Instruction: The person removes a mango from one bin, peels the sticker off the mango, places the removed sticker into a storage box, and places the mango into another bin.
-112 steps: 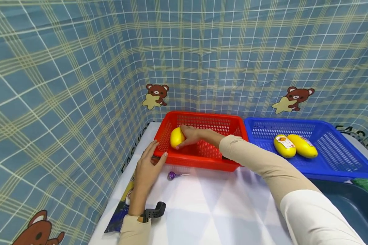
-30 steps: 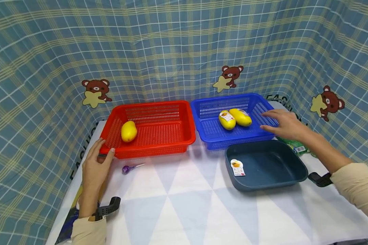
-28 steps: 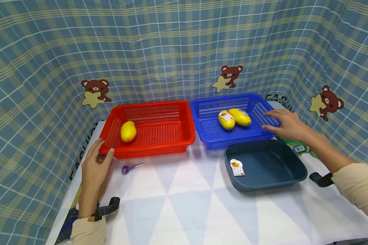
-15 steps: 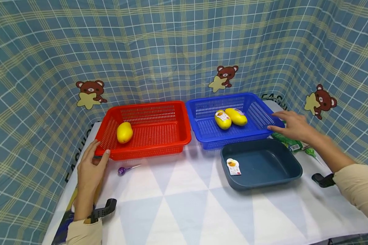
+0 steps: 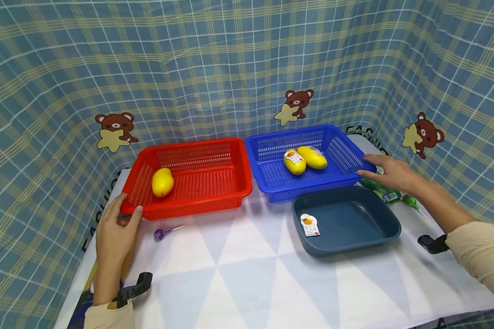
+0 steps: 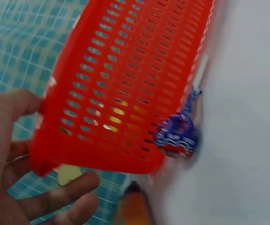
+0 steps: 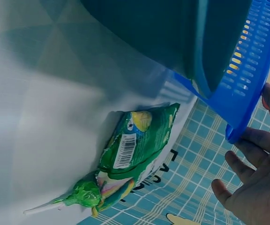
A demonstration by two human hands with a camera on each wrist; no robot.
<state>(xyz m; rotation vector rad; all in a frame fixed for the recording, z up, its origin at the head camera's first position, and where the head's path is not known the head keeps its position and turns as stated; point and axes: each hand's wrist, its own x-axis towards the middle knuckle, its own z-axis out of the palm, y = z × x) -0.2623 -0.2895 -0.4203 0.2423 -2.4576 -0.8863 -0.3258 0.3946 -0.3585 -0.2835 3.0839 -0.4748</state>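
Note:
My left hand (image 5: pixel 114 234) is at the near left corner of the red basket (image 5: pixel 197 211), thumb at the rim and fingers spread loosely around the corner in the left wrist view. One yellow mango (image 5: pixel 162 182) lies in that basket's left part. My right hand (image 5: pixel 391 174) reaches the right corner of the blue basket (image 5: pixel 308 191). In the right wrist view its thumb and index finger are right at the rim, the other fingers apart. Two labelled mangoes, one in front (image 5: pixel 294 165) and one behind (image 5: pixel 313 157), lie side by side in the blue basket.
A dark teal basin (image 5: pixel 350 219) with a mango label stands before the blue basket. A purple lollipop (image 5: pixel 159 234) lies before the red basket. On the right are a green bag (image 7: pixel 137 140) and a green lollipop (image 7: pixel 84 193). A bag (image 5: pixel 81 307) lies under the left forearm.
My right hand has let go of the mango in the red basket and moved right to the blue basket's corner. My left hand has stayed at the red basket. The head view has turned right.

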